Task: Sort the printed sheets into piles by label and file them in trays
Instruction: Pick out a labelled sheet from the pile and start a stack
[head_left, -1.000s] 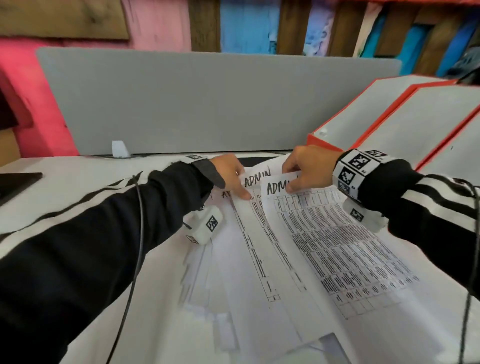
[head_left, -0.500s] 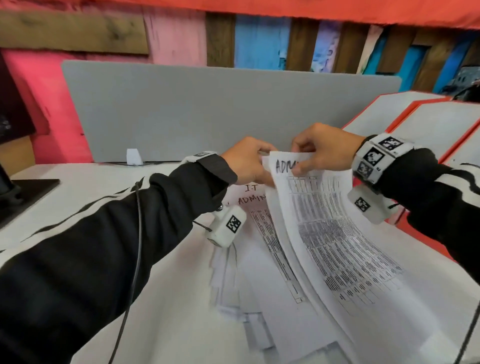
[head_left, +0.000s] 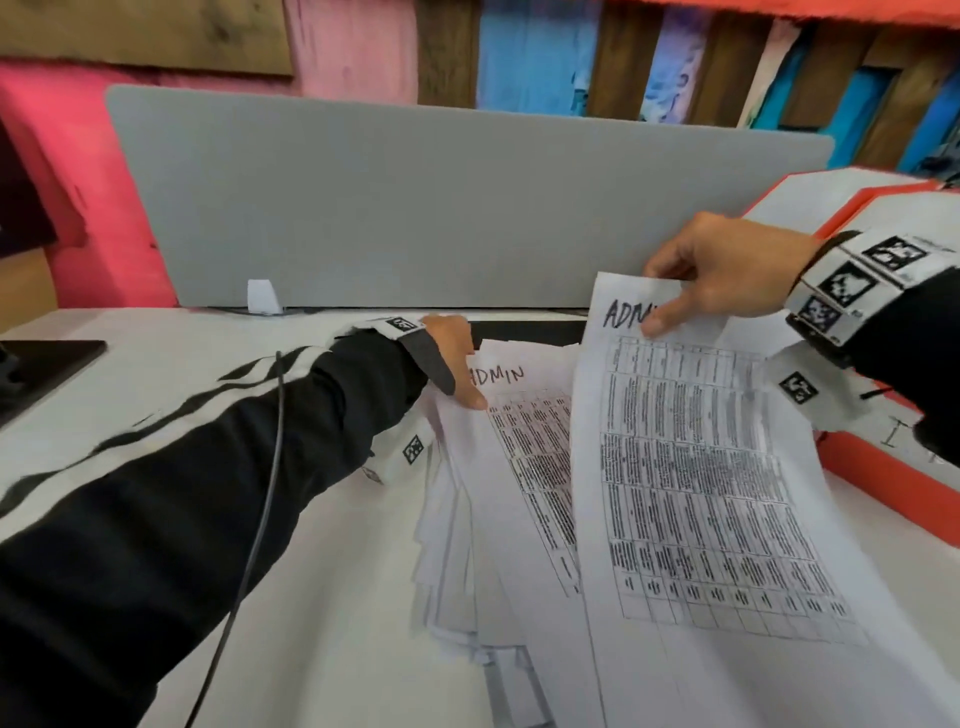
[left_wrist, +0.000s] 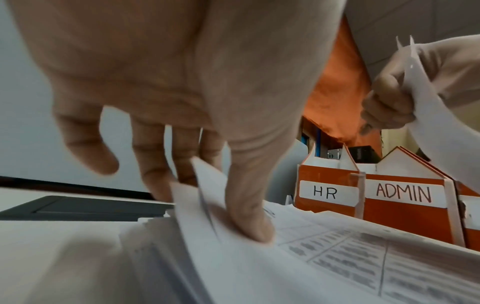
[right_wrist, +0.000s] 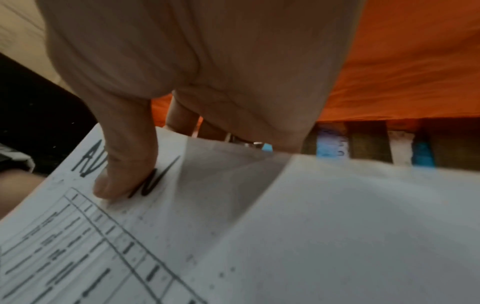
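right hand (head_left: 727, 275): pinches the top edge of a printed sheet headed "admin" (head_left: 691, 493), thumb on the printed face over the handwritten label, fingers behind; in the right wrist view the thumb covers the middle letters of the word.
lifted sheet: top edge raised off the desk, lower part trailing down onto the fanned stack (head_left: 498, 519); its long axis runs from the right hand back toward the person.
left hand (head_left: 457, 358): fingers straight and a little spread, thumb tip pressed on the next sheet just under its own "admin" heading (head_left: 496, 375); the fingers reach behind the raised far edges of the top sheets. i read this as pinning the stack, not gripping a sheet.
stack: loosely fanned on the white desk (head_left: 156, 374), between the two hands and in front of the grey divider (head_left: 415, 208).
trays: orange trays stand at the right of the desk; the left wrist view shows a tray labelled "hr" (left_wrist: 326, 192) and, right beside it, the tray labelled "admin" (left_wrist: 403, 193). a third tray lies further right, its label cut off.
key relation: the admin tray lies to the right of and beyond the lifted sheet, on the right hand's own side; the right hand is plainly nearer it than the left.
next move, as a judgement: carry the sheet rightward, top edge leading, into the admin tray.
risk: the trailing lower part may drag neighbouring sheets out of the fan.
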